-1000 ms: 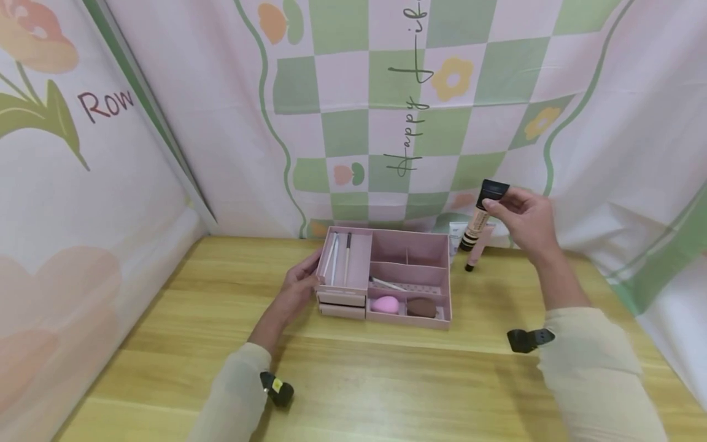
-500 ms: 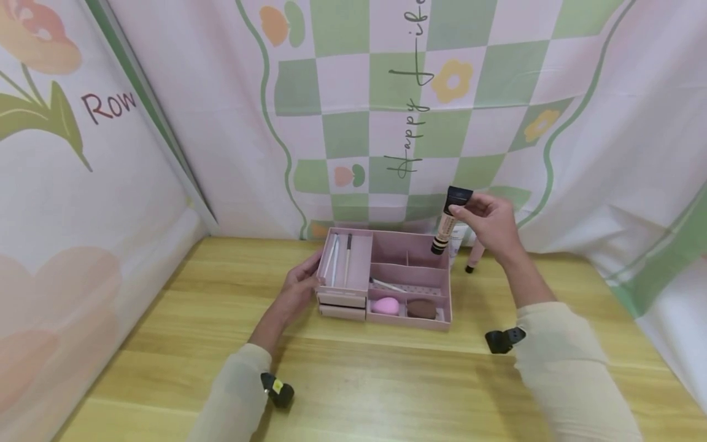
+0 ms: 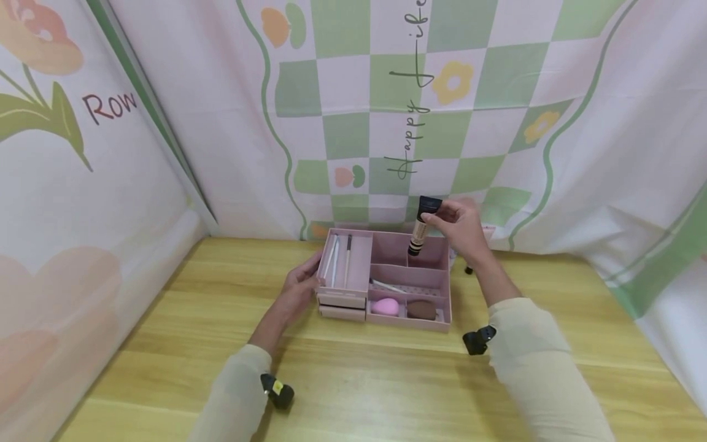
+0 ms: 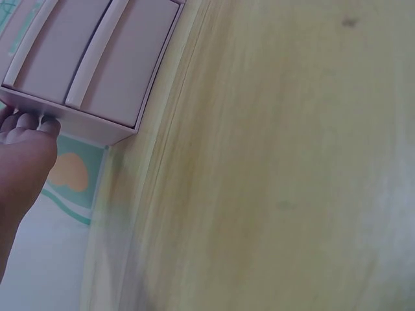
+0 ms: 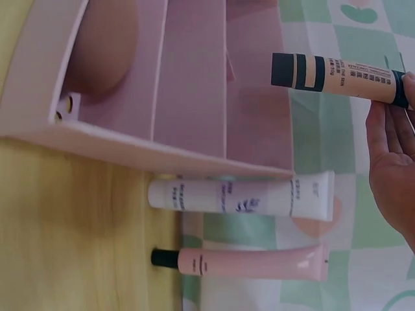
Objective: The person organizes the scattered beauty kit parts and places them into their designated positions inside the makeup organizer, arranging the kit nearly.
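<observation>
My right hand [image 3: 461, 230] pinches a beige cosmetic tube [image 3: 418, 236] by its flat black end. The tube's black-striped cap points down over the back compartments of a pink makeup organizer [image 3: 450, 307]. In the right wrist view the beige tube [image 5: 356, 78] lies across the picture, its printed label showing. My left hand [image 3: 300, 285] rests against the organizer's left side, thumb near the top rim. In the left wrist view, this hand's fingers [image 4: 29, 126] touch the side wall beside the two drawers [image 4: 126, 61].
Brushes [image 3: 348, 261] lie in the top tray, and a white stick [image 3: 389, 284] in the middle compartment. A pink sponge [image 3: 385, 306] and a brown sponge [image 3: 421, 309] fill the front slots. White [image 5: 240, 196] and pink [image 5: 259, 261] tubes stand right of the organizer, against the curtain.
My right hand has carried the beige tube leftward and slightly down, from above the standing tubes to over the organizer's back compartments. My left hand has stayed in place.
</observation>
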A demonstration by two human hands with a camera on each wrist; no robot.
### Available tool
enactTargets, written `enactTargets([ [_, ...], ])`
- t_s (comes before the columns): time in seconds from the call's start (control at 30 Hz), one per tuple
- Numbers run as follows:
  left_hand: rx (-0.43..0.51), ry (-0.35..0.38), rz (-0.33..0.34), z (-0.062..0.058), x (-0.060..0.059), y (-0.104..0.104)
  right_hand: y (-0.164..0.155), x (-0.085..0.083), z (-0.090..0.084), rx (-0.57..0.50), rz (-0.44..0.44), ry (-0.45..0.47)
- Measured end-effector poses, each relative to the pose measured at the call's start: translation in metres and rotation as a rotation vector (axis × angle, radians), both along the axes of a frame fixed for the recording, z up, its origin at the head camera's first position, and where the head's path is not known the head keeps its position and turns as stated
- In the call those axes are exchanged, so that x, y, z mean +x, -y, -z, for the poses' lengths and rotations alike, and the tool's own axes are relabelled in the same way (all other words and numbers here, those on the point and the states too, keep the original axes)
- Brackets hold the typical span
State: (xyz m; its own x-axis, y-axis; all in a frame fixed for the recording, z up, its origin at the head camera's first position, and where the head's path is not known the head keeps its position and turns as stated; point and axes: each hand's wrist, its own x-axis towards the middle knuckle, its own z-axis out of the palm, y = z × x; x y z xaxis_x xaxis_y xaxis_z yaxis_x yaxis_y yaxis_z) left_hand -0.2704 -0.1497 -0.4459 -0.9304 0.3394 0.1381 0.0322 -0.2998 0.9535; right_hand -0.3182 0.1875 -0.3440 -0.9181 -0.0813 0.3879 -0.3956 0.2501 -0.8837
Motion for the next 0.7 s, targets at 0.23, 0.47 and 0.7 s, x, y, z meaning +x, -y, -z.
enactTargets([
  [0.23, -0.006, 0.0, -0.005, 0.0, 0.001, 0.0, 0.015, -0.007, 0.011, 0.012, -0.009, 0.016],
  [0.47, -0.001, 0.0, 0.0, 0.0, 0.001, -0.001, 0.033, -0.007, 0.017, 0.044, 0.019, 0.036],
  [0.7, -0.006, 0.012, -0.011, 0.0, 0.001, -0.001, 0.047, -0.014, 0.038, 0.103, 0.046, 0.01],
])
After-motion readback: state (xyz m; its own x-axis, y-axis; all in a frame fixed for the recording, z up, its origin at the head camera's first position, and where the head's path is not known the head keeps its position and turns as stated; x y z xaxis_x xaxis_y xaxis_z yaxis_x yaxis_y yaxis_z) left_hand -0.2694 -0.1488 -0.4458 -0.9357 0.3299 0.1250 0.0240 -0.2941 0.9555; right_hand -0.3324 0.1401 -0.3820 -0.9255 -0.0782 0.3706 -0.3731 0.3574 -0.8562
